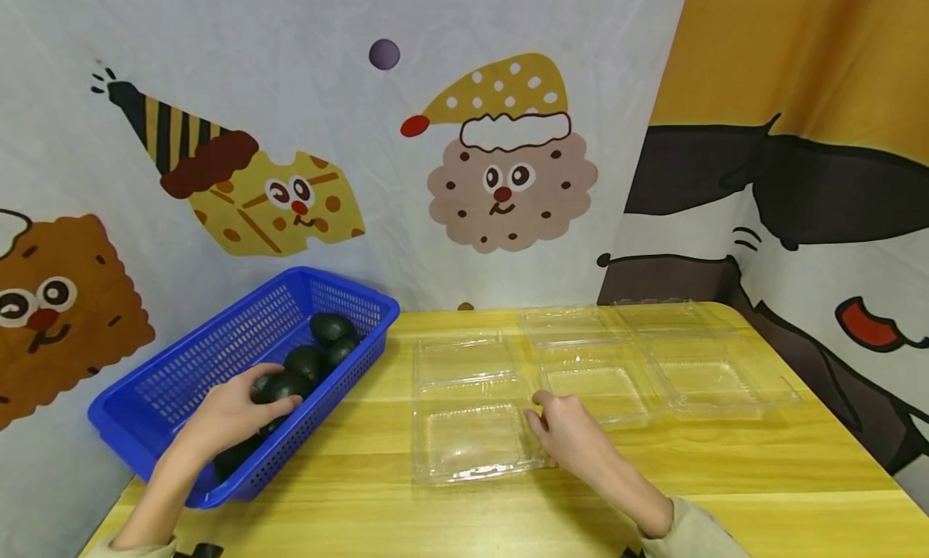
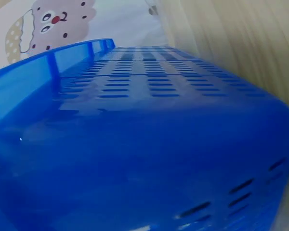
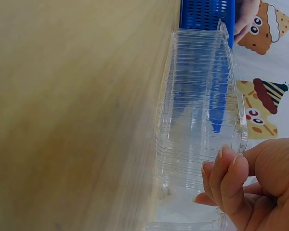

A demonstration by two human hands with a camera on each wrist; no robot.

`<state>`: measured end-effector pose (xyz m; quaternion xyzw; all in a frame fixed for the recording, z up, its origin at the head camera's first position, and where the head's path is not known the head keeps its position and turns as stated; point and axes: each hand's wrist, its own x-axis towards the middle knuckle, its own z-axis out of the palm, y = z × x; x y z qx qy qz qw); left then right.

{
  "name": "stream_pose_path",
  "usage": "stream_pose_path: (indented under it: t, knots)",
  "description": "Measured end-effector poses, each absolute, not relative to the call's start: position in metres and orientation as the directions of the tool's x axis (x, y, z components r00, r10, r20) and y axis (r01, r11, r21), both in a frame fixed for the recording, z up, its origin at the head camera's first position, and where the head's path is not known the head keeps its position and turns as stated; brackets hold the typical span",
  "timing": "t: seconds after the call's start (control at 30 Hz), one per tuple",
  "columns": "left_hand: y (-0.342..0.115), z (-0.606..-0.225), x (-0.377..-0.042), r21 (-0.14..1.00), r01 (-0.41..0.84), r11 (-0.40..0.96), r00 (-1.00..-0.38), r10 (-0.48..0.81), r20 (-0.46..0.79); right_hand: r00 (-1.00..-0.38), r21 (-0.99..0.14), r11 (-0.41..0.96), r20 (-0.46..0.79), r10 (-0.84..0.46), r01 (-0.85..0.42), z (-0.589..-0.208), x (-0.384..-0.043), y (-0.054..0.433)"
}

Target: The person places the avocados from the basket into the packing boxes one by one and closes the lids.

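Note:
In the head view, my left hand (image 1: 235,410) reaches into the blue plastic basket (image 1: 131,409) and grips a dark green avocado (image 1: 286,386), thumb on its near side. Several more avocados (image 1: 332,329) lie along the basket's right side. My right hand (image 1: 573,437) is at the right edge of the nearest clear plastic clamshell container (image 1: 472,441), which lies with its lid folded back. In the right wrist view the curled fingers (image 3: 231,180) pinch at its rim. Only the outside of the basket (image 2: 135,159) fills the left wrist view; the left hand is hidden there.
Two more clear containers stand open behind and to the right, a middle one (image 1: 598,393) and a far right one (image 1: 704,381). All stand on the yellow wood-grain table (image 1: 348,493). A printed cartoon cloth (image 1: 406,284) hangs behind it.

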<state>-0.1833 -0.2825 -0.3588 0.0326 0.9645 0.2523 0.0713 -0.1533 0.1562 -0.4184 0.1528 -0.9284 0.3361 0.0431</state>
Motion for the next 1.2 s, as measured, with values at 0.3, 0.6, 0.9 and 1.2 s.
stream_pose_path:
  t: [0.3, 0.6, 0.9, 1.2]
  knots:
    - [-0.277, -0.349, -0.177, 0.504, -0.003, 0.864, -0.992, 0.061, -0.112, -0.951, -0.619, 0.722, 0.178, -0.254, -0.309, -0.419, -0.153, 0.156]
    - [-0.275, -0.347, -0.175, 0.533, -0.011, 0.846, -0.997, 0.033, -0.072, -0.943, -0.599, 0.728, 0.202, -0.265, -0.333, -0.42, -0.153, 0.157]
    - [-0.265, -0.34, -0.171, 0.539, 0.007, 0.842, -1.0, 0.012, -0.006, -0.945, -0.591, 0.738, 0.204, -0.256, -0.327, -0.42, -0.154, 0.156]
    - [-0.247, -0.333, -0.166, 0.577, 0.057, 0.815, -0.998, 0.035, 0.049, -0.945, -0.589, 0.739, 0.21, -0.25, -0.326, -0.419, -0.153, 0.156]
